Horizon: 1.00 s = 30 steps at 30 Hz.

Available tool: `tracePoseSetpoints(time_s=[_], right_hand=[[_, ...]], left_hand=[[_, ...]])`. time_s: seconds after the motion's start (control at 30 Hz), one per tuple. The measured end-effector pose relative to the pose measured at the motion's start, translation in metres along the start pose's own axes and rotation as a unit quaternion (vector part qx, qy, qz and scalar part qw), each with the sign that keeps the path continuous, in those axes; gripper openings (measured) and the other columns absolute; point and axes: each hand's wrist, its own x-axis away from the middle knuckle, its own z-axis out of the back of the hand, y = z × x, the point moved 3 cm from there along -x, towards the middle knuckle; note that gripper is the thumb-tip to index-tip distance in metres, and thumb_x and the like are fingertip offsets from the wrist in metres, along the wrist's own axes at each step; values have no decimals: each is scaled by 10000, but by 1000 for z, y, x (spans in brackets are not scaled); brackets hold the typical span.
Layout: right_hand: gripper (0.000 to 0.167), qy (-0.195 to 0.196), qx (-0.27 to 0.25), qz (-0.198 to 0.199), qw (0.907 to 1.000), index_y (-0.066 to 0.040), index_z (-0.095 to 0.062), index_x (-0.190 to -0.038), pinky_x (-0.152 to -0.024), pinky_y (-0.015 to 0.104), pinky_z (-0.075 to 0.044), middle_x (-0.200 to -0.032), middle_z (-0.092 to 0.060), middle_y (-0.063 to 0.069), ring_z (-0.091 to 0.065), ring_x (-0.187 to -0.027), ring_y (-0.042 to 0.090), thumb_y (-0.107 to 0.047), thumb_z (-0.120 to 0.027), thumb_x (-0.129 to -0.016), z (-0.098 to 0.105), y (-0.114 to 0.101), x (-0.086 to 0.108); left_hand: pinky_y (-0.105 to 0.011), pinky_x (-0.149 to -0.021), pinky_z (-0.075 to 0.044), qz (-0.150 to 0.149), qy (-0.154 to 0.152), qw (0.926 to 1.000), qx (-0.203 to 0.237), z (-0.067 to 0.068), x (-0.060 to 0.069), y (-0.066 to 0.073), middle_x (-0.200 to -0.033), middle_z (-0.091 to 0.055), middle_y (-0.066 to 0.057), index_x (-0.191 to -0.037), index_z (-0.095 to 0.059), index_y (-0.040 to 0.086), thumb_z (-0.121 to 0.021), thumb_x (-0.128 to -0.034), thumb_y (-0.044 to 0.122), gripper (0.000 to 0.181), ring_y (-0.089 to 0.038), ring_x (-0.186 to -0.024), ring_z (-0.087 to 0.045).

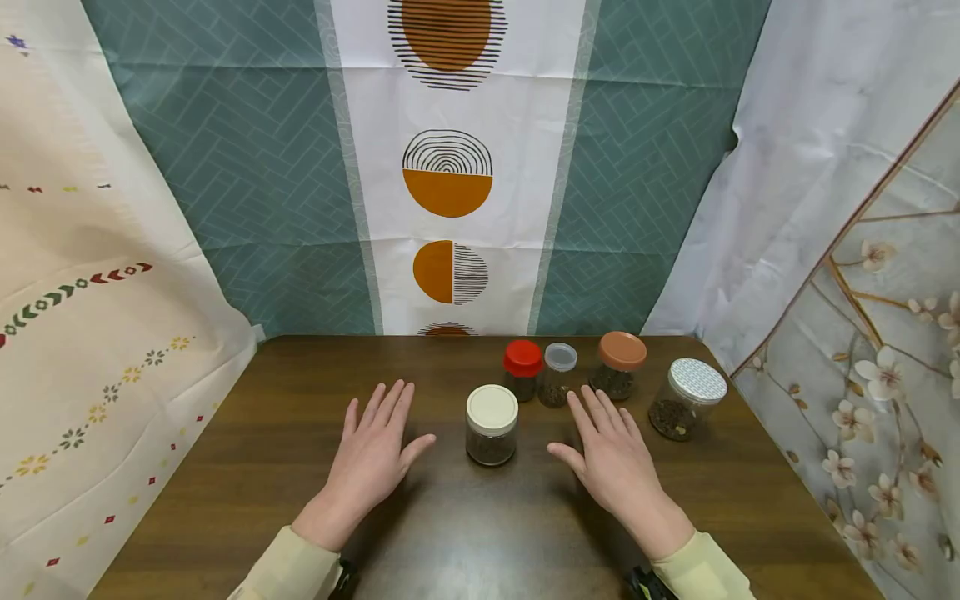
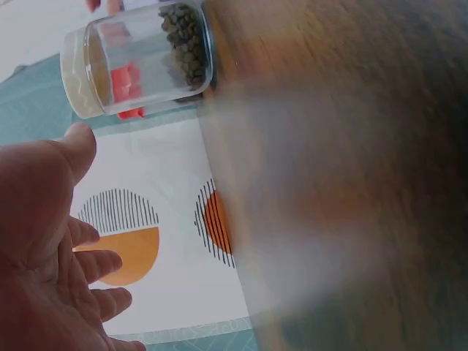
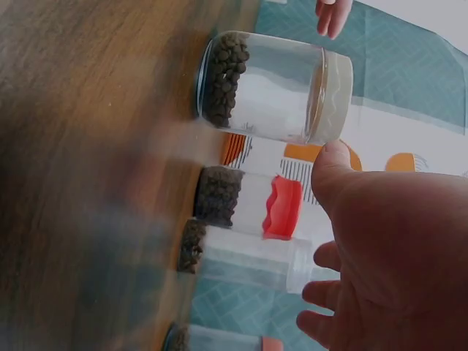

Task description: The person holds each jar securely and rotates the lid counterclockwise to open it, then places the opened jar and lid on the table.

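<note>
The cream-lidded jar [image 1: 491, 425] stands upright on the brown wooden table [image 1: 247, 475], between the two hands and touched by neither; dark pieces [image 3: 227, 77] fill its lower part. The left hand [image 1: 372, 454] is held over the table on the jar's left, palm down, its fingers extended and thumb spread toward the jar, gripping nothing. The right hand [image 1: 609, 454] mirrors it on the other side, fingers likewise straight and thumb apart, its grip loose of everything. Just beyond the right fingertips stand a red-lidded jar [image 1: 522, 368], a slim jar with a translucent lid [image 1: 557, 377] and a copper-lidded jar [image 1: 618, 365]; a jar with a patterned white lid [image 1: 686, 400] is farther right. Pale sleeves [image 1: 288, 567] cover both forearms. Behind the table hangs a teal-and-white cloth [image 1: 450, 108], with a floral cloth [image 1: 877, 433] at the right.
</note>
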Motion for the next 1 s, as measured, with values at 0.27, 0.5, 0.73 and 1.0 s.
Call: tracePoseSetpoints(time_s=[0.27, 0.5, 0.73, 1.0], right_hand=[[856, 58, -21, 150, 9999, -40, -464, -1666, -1229, 681, -331, -1709, -421, 236, -384, -1581, 458, -552, -730, -1033, -1, -6, -10], [848, 45, -106, 249, 9996, -35, -478, -1656, -1223, 681, -339, -1687, -450, 242, -389, -1579, 457, -546, -736, -1030, -2, -10, -15], [843, 104, -169, 323, 9993, -38, -490, -1649, -1216, 684, -350, -1682, -454, 248, -409, -1562, 471, -544, -743, -1024, -5, -13, -19], [838, 117, -221, 304, 9992, -41, -492, -1649, -1218, 682, -346, -1684, -456, 243, -414, -1561, 465, -548, -738, -1028, -10, -9, -21]], left_hand=[[-746, -1262, -161, -114, -78, 9999, 96, -4, -7, 4, -1768, -339, -178, -1726, -336, 56, -719, -1052, 548, 918, -437, -1643, -257], [-749, -1261, -163, -192, -252, 9990, 302, -12, -15, 9, -1766, -341, -186, -1727, -327, 49, -761, -1022, 548, 967, -440, -1643, -253], [-742, -1270, -133, -106, -584, 9952, 773, -20, -26, 16, -1770, -337, -175, -1731, -313, 50, -804, -1008, 495, 981, -432, -1652, -233], [-713, -1273, -185, -105, -882, 9801, 1777, -35, -38, 20, -1741, -384, -191, -1711, -335, 21, -940, -907, 390, 1072, -463, -1627, -281]])
